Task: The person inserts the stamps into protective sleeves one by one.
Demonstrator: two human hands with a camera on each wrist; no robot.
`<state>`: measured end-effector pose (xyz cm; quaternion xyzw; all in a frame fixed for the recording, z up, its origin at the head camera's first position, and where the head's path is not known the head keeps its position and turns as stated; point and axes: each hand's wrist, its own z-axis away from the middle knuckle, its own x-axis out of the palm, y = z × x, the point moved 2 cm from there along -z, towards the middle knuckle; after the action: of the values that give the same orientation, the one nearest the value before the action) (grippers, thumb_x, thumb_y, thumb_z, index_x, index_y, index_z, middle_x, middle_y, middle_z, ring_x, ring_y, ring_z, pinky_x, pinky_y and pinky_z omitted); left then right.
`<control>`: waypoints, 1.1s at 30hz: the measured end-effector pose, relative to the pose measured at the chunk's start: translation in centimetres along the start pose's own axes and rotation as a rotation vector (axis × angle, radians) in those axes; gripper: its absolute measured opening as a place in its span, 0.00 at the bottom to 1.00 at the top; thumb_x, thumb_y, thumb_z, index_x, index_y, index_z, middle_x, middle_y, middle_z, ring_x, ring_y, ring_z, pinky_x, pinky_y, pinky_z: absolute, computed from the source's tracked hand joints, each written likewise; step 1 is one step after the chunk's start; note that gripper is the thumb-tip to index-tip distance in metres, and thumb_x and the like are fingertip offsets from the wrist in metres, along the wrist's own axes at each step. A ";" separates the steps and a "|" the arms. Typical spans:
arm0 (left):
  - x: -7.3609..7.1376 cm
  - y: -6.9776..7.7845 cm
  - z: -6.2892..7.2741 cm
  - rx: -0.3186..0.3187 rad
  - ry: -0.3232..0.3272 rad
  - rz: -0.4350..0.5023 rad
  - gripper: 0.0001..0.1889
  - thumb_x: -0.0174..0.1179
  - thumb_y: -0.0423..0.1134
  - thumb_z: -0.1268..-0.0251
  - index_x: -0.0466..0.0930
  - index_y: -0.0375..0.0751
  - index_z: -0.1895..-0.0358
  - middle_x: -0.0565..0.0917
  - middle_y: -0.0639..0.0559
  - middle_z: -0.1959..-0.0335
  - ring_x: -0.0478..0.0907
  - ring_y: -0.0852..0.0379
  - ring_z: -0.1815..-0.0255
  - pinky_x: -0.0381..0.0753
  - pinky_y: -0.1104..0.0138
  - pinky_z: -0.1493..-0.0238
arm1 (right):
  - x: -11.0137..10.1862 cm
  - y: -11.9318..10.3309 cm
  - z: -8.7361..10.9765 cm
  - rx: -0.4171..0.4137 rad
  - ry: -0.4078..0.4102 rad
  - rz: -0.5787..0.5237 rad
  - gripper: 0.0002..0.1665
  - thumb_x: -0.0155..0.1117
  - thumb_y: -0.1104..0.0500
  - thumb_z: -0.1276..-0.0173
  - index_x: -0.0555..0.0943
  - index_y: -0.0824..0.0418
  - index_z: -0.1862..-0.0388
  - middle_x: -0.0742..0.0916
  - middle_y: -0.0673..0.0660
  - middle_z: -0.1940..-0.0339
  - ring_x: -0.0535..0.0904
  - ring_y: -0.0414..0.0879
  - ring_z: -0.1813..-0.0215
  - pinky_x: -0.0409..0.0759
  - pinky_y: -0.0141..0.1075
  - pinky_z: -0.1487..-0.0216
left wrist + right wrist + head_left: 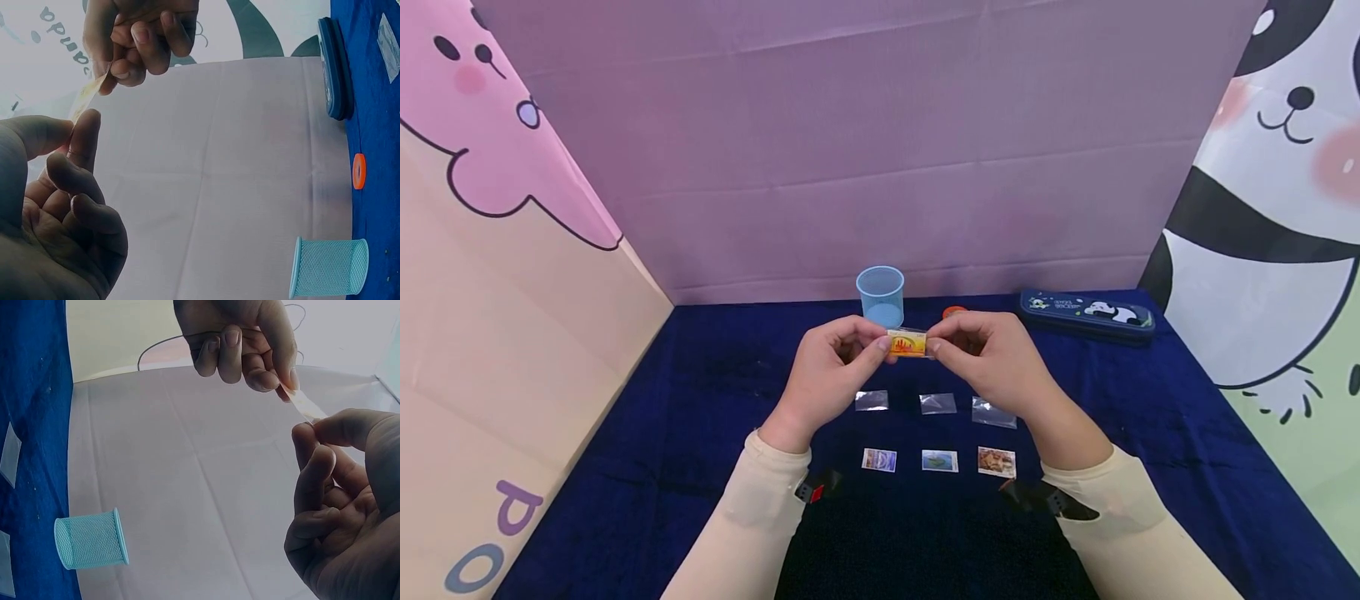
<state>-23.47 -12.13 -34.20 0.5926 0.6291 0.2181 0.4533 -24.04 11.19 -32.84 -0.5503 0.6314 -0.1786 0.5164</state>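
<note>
A small yellow and orange stamp [907, 343] is held up above the table between both hands. My left hand [831, 367] pinches its left end between thumb and forefinger. On the opposite end, the thumb and forefinger of my right hand [1000, 358] pinch it too. A clear edge shows around the stamp, perhaps a plastic sleeve. In the left wrist view the stamp [87, 99] appears nearly edge-on. Below the hands lie three clear plastic sleeves, a left one [872, 401], a middle one [937, 404] and a right one [994, 413], the last partly behind my right hand.
Nearer me, a purple-blue stamp [879, 460], a blue-green stamp [940, 461] and a brown stamp [997, 462] lie in a row. A light-blue mesh cup [881, 297], an orange round object [359, 171] and a dark-blue panda case [1086, 317] stand along the back.
</note>
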 end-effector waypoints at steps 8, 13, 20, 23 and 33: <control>0.0 0.2 0.0 0.002 -0.005 -0.013 0.04 0.64 0.37 0.23 0.87 0.41 0.55 0.90 0.54 0.66 0.76 0.53 0.77 0.71 0.67 0.77 | 0.0 -0.1 0.0 0.002 0.005 -0.011 0.05 0.70 0.61 0.26 0.90 0.58 0.56 0.87 0.53 0.68 0.75 0.50 0.72 0.75 0.33 0.73; 0.0 0.2 0.1 0.004 0.004 -0.017 0.04 0.65 0.37 0.24 0.87 0.41 0.57 0.88 0.53 0.68 0.74 0.54 0.78 0.71 0.67 0.78 | 0.1 -0.2 0.0 0.001 0.016 -0.018 0.05 0.71 0.61 0.26 0.91 0.59 0.56 0.88 0.54 0.67 0.75 0.49 0.72 0.75 0.33 0.73; 0.0 0.2 0.0 0.024 0.029 -0.015 0.04 0.66 0.37 0.25 0.87 0.40 0.59 0.85 0.52 0.71 0.71 0.54 0.79 0.69 0.67 0.78 | 0.0 -0.3 0.0 0.004 0.040 -0.030 0.08 0.66 0.61 0.23 0.91 0.58 0.54 0.89 0.53 0.65 0.75 0.50 0.71 0.74 0.34 0.72; 0.0 0.2 0.0 0.026 0.035 -0.019 0.05 0.66 0.37 0.25 0.87 0.40 0.60 0.86 0.52 0.71 0.71 0.55 0.79 0.69 0.68 0.78 | 0.0 -0.3 0.0 0.003 0.048 -0.044 0.09 0.64 0.61 0.22 0.90 0.58 0.53 0.89 0.54 0.64 0.77 0.50 0.69 0.76 0.34 0.70; -0.2 -0.1 -0.1 0.025 0.040 -0.033 0.05 0.66 0.38 0.25 0.87 0.41 0.59 0.85 0.51 0.71 0.70 0.54 0.79 0.69 0.67 0.78 | 0.0 -0.2 0.1 -0.018 0.059 -0.070 0.06 0.68 0.62 0.24 0.90 0.58 0.54 0.88 0.54 0.62 0.77 0.51 0.69 0.76 0.34 0.71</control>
<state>-23.65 -12.27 -34.19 0.5831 0.6505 0.2148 0.4367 -23.86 11.10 -32.70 -0.5711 0.6282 -0.2070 0.4862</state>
